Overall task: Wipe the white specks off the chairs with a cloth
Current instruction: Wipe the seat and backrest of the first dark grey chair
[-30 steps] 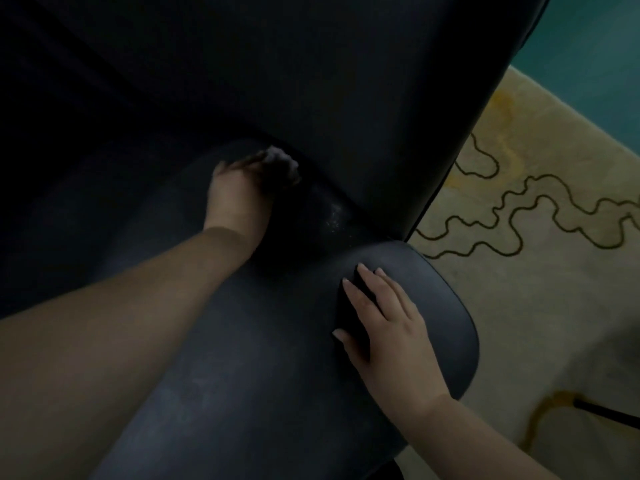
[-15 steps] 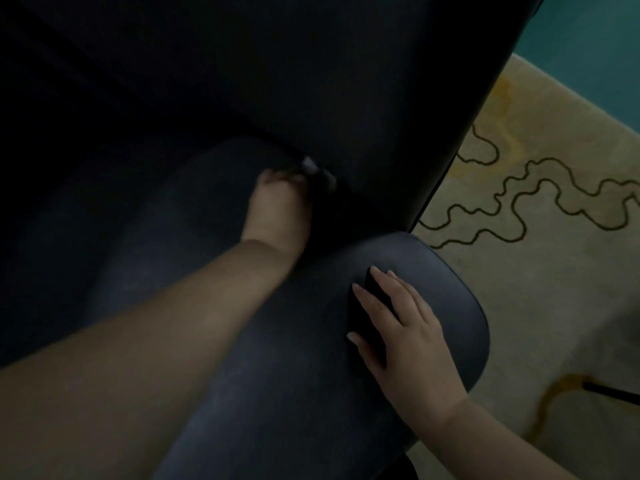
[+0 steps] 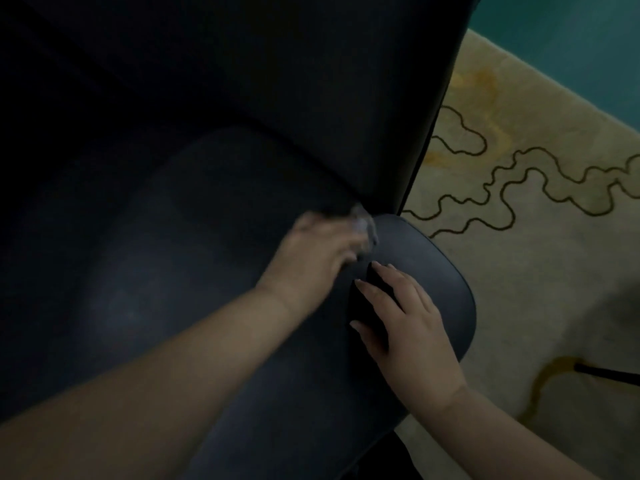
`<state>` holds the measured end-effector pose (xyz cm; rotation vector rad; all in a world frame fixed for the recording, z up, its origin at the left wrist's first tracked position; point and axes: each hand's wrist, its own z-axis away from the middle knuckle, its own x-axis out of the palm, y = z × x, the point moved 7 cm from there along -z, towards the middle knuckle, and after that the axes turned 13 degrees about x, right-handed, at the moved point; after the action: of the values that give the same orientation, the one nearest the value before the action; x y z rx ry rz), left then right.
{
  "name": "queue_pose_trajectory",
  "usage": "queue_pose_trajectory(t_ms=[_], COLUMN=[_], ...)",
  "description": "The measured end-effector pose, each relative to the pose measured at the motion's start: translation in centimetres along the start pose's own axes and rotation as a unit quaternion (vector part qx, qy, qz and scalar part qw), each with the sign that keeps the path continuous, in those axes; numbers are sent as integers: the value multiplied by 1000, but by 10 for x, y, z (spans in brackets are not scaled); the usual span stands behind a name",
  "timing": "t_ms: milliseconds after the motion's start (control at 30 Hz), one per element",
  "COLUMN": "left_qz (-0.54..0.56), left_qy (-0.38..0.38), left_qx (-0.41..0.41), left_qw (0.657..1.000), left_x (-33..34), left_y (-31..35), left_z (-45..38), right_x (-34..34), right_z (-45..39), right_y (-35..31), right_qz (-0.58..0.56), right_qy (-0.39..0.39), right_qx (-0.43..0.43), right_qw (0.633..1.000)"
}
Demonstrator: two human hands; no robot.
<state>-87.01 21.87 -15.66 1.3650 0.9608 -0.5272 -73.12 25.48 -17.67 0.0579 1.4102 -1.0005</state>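
Note:
A dark leather chair fills the view, with its seat (image 3: 214, 258) below and its backrest (image 3: 277, 84) above. My left hand (image 3: 318, 258) is blurred with motion and holds a pale cloth (image 3: 363, 225) at the crease where the seat's right end meets the backrest. My right hand (image 3: 412, 320) lies flat with straight fingers on the seat's right front corner, partly over a small black object (image 3: 367, 299). No white specks show in the dim light.
A cream rug (image 3: 540, 271) with dark wavy lines lies to the right of the chair. Teal floor (image 3: 571, 46) shows at the top right. A thin black leg or rod (image 3: 606, 374) pokes in at the right edge.
My left hand with the cloth has swept along the seat's back crease from the middle to the right end. My right hand has stayed on the seat corner.

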Motion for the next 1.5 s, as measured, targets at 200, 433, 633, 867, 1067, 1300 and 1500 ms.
queue_pose_trajectory(t_ms=[200, 433, 633, 867, 1067, 1300, 1500], left_qz=[-92, -58, -139, -40, -134, -102, -65], left_qy=[-11, 46, 88, 169, 158, 269, 272], left_qx=[20, -19, -162, -124, -209, -267, -246], left_qw=[996, 997, 973, 977, 956, 920, 928], left_x=[-47, 11, -41, 50, 27, 89, 111], left_y=[-38, 35, -19, 97, 78, 120, 134], left_z=[46, 89, 158, 110, 209, 156, 134], right_x=[-13, -22, -28, -25, -26, -26, -25], right_z=[13, 16, 10, 11, 10, 10, 9], right_y=[13, 29, 40, 47, 47, 50, 52], right_qz=[2, 73, 63, 47, 48, 43, 49], right_qy=[17, -26, -42, -52, -59, -62, -67], right_qx=[9, 7, -4, -38, -60, -86, -102], right_qw=[1000, 997, 997, 997, 995, 993, 991])
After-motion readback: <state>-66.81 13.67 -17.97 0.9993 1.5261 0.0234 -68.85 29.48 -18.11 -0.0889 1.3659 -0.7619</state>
